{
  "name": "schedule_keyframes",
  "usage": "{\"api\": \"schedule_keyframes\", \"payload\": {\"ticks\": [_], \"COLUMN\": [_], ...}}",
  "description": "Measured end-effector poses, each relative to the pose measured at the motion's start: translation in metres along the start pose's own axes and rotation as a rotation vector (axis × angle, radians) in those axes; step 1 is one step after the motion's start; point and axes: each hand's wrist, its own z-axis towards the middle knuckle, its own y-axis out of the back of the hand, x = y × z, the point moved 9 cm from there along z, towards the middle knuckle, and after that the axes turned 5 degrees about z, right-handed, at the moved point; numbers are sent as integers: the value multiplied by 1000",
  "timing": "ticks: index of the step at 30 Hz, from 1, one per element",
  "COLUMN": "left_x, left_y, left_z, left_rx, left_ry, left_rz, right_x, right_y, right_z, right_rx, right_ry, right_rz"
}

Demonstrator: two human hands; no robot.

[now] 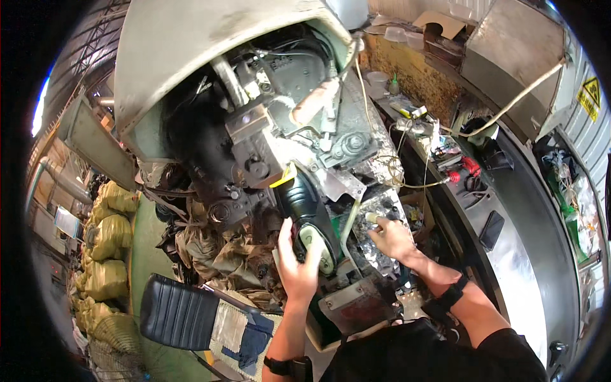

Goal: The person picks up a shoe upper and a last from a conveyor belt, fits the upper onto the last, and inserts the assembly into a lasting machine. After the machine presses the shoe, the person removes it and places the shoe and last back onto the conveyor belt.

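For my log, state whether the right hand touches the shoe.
Apart: the head view shows a gap and pale bar between the right hand and black shoe.

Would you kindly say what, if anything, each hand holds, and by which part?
The left hand holds the black shoe by its open end; the right hand is at a pale knob, grip unclear.

On the left, a green floor is flanked by yellow sacks and a black-backed chair under a trussed roof, while on the right a shiny metal worktop is overlooked by a corrugated wall.
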Motion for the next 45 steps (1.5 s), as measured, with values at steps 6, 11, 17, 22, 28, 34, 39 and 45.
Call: {"api": "schedule_keyframes", "payload": {"ticks": [6,11,17,22,28,34,39,45], "left_x": [-38,-34,-12,-15,-16,-13,-15,-12], "left_y": [-37,-41,-34,-35,-38,-31,-38,-32], "left_z": [-2,-2,0,-1,-4,-6,-4,-6], "left_rx": [-117,-108,-132,-146,-125,-145,-131,-134], "left_ry": [-363,-377,-273,-301,-325,-295,-316,-258], "left_rz": [679,654,394,463,513,410,441,524], "right_x": [-6,-17,-17,-14,-18,-16,-1,130], "right_y": [10,10,3,5,7,3,14,81], "right_z": [-3,3,6,3,3,1,-1,-50], "right_rx": [-80,-115,-27,54,-13,-14,-117,-355], "right_ry": [10,16,-47,-110,-59,-70,88,588], "right_rz": [121,174,149,160,89,84,-66,-109]}}
